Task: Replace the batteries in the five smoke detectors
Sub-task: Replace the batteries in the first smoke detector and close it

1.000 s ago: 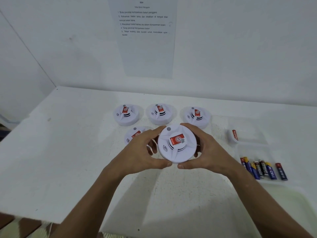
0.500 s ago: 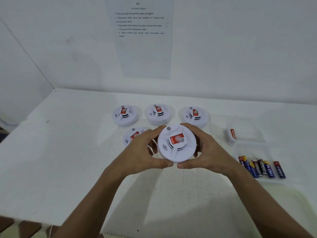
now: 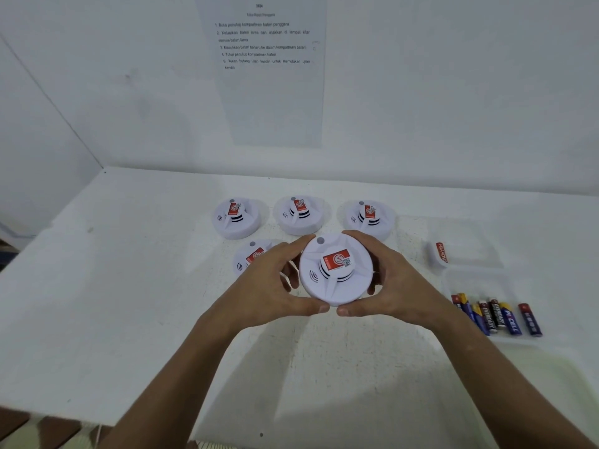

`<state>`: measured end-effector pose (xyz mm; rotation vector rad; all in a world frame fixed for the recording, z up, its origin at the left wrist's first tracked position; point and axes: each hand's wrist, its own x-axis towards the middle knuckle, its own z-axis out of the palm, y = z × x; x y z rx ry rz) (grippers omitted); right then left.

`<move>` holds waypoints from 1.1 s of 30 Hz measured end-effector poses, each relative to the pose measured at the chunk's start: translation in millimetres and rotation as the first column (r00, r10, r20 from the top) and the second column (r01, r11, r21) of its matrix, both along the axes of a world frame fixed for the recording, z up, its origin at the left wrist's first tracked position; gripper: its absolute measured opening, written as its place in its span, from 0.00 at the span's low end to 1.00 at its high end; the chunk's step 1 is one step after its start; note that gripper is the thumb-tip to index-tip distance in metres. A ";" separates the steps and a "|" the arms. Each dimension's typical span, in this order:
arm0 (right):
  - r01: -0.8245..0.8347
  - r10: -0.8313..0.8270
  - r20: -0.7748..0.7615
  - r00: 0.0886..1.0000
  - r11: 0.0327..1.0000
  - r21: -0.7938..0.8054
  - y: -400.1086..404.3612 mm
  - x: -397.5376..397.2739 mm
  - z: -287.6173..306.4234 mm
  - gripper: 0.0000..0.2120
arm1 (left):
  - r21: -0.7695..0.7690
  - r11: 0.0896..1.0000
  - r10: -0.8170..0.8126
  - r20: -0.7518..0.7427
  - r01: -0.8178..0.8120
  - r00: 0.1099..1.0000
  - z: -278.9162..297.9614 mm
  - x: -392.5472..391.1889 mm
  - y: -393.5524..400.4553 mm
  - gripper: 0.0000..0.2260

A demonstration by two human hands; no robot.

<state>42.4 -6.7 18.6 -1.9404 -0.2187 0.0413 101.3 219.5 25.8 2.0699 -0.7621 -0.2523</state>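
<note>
Centrally, both hands hold one round white plastic smoke detector with a red label [image 3: 335, 268] just above the white table [image 3: 129, 286]. Left hand [image 3: 269, 286] and right hand [image 3: 393, 280] curl round its rim, thumbs nearly meeting at the near edge. Four matching white detectors [image 3: 299, 215] lie behind. Mixed AA batteries [image 3: 496, 314] sit in a clear tray on the right.

A printed instruction sheet [image 3: 269, 69] with 5 numbered lines hangs on the white wall [image 3: 453, 92] above the white counter [image 3: 113, 303]. A pale tray's [image 3: 570, 384] corner shows at the lower right.
</note>
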 end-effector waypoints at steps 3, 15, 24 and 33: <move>-0.003 0.003 -0.001 1.000 1.000 0.001 -0.2 0.8 1.5 0.45 | -0.006 1.000 -0.008 0.003 0.008 1.000 2.8 0.2 -0.6 0.33; -0.015 0.015 -0.014 1.000 1.000 0.010 1.0 1.6 4.4 0.44 | -0.010 1.000 -0.020 -0.026 0.020 0.999 6.8 1.3 -0.9 0.35; 0.003 -0.003 -0.024 1.000 1.000 0.002 -0.7 2.8 0.3 0.43 | 0.005 1.000 -0.001 -0.035 0.001 0.999 5.0 0.9 -3.0 0.34; 0.040 -0.042 -0.035 0.999 0.998 -0.040 -8.0 4.9 -8.9 0.46 | 0.066 0.997 0.025 0.028 -0.027 0.999 2.9 3.5 -7.4 0.36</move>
